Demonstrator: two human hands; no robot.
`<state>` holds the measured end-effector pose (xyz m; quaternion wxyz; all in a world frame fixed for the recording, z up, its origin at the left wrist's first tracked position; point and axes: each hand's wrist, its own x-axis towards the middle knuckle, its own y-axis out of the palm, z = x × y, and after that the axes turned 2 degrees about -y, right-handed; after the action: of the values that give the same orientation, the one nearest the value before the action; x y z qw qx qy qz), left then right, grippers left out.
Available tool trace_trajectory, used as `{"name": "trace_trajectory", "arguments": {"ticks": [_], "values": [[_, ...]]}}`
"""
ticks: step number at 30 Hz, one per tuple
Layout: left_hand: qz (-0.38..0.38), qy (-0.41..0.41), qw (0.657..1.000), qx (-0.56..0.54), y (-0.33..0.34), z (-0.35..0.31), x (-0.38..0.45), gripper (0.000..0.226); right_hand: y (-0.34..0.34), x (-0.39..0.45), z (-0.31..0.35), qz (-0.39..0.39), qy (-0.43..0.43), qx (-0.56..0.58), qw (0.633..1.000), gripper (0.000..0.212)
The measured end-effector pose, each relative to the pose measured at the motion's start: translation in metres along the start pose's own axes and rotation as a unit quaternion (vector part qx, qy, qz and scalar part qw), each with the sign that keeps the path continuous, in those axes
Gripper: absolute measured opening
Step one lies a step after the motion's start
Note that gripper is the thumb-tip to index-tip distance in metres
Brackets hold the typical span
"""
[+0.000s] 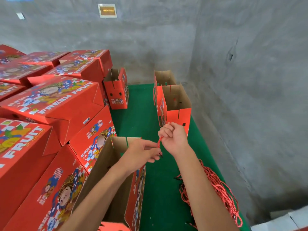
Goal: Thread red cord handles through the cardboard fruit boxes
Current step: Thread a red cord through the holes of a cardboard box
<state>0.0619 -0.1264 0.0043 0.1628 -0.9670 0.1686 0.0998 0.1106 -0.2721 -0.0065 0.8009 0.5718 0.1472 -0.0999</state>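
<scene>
Nearest item: your two bare forearms, entering from the lower centre of the frame.

Left hand [143, 151]: centre of frame, fingers [152, 146] narrowed to a pinch on the lower end of a short red cord [159, 142], whose dark tip shows just below them.

Right hand [173, 137]: just right of and slightly above the left, fingers curled round the upper part of that same cord, so the cord runs between your two hands.

Open box [106, 177]: directly under your left forearm, lower centre, brown inside, red printed outside, top flaps up.

Loose cords [218, 187]: a tangled red heap at lower right, beside your right forearm, on the green mat [160, 189].

Second open box [175, 105]: behind your right hand, right of centre, holes in its walls; a third open box [164, 78] stands just behind it, and a fourth [116, 90] stands at centre, beside the stack.

Closed boxes [50, 100]: stacked across the left of the frame, red, printed FRESH FRUIT.

Walls [241, 80]: grey concrete, upper and right.
</scene>
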Motion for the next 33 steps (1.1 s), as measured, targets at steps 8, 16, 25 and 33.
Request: {"name": "trace_trajectory", "arguments": {"ticks": [8,16,25,33], "values": [[0.046,-0.079,0.964,-0.249,0.007,0.01,0.005,0.018,-0.018,0.002,0.002,-0.038,-0.033,-0.007,0.999,0.029],[0.022,-0.061,0.964,-0.257,0.026,0.024,0.004,0.02,-0.028,-0.003,0.003,-0.078,-0.08,-0.002,0.994,0.031],[-0.112,0.069,0.988,0.076,0.008,0.022,0.009,0.018,-0.059,-0.016,0.003,-0.136,-0.128,-0.465,0.865,0.03],[-0.103,0.166,0.947,0.257,-0.005,0.018,0.015,0.022,-0.074,-0.029,-0.016,0.12,-0.175,-0.675,0.707,0.038]]}}
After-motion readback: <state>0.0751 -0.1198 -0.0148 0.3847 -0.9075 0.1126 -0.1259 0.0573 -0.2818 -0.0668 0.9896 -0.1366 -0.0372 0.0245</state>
